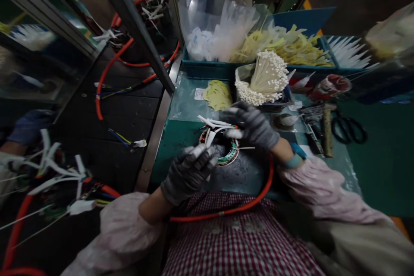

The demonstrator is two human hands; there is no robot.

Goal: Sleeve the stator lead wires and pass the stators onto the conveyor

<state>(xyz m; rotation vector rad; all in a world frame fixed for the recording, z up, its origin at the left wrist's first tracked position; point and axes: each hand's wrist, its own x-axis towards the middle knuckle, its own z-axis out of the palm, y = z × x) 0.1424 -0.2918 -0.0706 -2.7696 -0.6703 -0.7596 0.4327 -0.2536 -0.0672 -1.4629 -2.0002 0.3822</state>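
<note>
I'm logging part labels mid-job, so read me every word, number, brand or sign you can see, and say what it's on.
No text can be read in this view.
White label beside the yellow pieces: print too small to read.
White slip below and right of the white-tipped strands: too blurred to read.
Wound ring: no text that I can make out.

Dark grey, white-tipped fabric gloves are being worn with pale pink sleeves and a maroon-and-white checked cloth garment; slim white tubes and a round green-and-orange ring are being seen.
</note>
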